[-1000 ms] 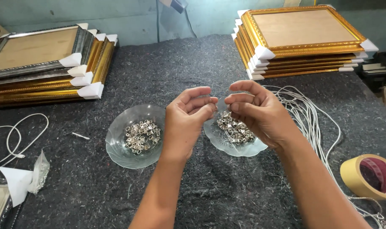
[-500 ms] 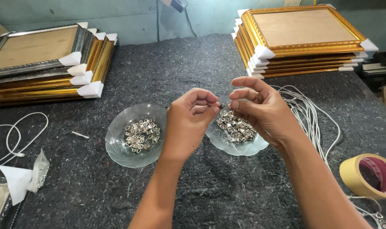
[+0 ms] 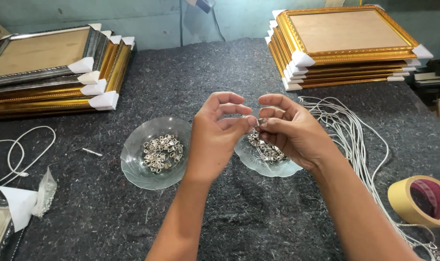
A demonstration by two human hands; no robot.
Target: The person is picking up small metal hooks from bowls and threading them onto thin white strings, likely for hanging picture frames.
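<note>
The left hand (image 3: pixel 215 137) and right hand (image 3: pixel 292 135) are held together at frame centre, above the right dish (image 3: pixel 266 166). A small metal piece (image 3: pixel 261 121) is pinched between the fingertips of both hands; each grip is closed down to a fine thumb-and-finger pinch, nothing else being held.

Compared with one second ago, the fingertips have been brought closer, from a slight gap to contact at the piece, and both hands have been shifted a little toward the upper middle of the frame. Half a second ago the piece was already shared between the two grips. The change is judged to mean that fine work on one piece is under way, not picking or dropping.

The left dish (image 3: pixel 154 154), left of centre, holds a heap of similar metal clips and is not touched. White cord (image 3: pixel 355 140) lies right of the hands on the counter (image 3: pixel 229 67). Tape (image 3: pixel 420 200) sits at lower right. Stacked frames are at upper left (image 3: pixel 41 63) and upper right (image 3: pixel 345 34). No dish or stack appears moved.
</note>
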